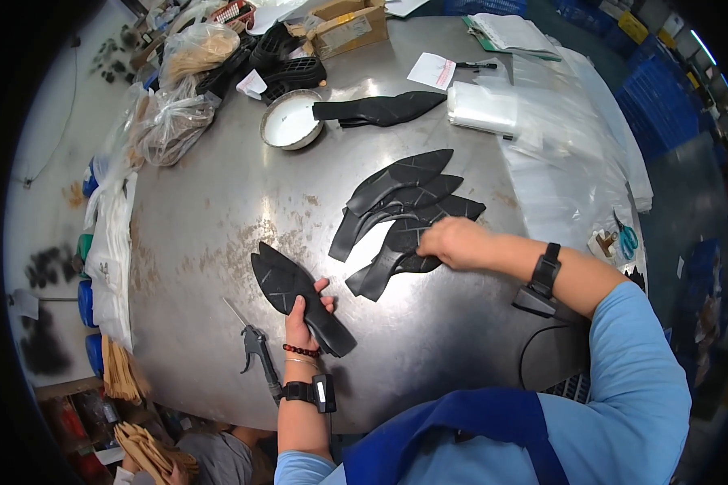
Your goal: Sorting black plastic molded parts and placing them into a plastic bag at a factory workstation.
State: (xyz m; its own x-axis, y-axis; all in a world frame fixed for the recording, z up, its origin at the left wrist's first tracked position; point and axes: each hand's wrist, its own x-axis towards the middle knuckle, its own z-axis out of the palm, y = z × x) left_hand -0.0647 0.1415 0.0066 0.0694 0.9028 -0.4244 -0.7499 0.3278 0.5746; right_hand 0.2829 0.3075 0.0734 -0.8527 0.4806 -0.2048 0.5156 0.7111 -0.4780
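Head view: two hands work black pointed shoe-sole pieces on a scuffed metal surface (218,242).

Left hand (303,319) grips one flat black sole piece (287,287), fingers closed around its narrow end, partly hiding it. Right hand (455,241) rests curled on the fanned stack of black soles (404,214); whether it pinches one cannot be told.

A: We note the table (218,210): bare metal, dull sheen, scuffed and stained.
B: We confirm. The black soles (404,202) look matt and rubbery; the bags (481,105) are clear glossy plastic; the bowl (289,121) is metal.
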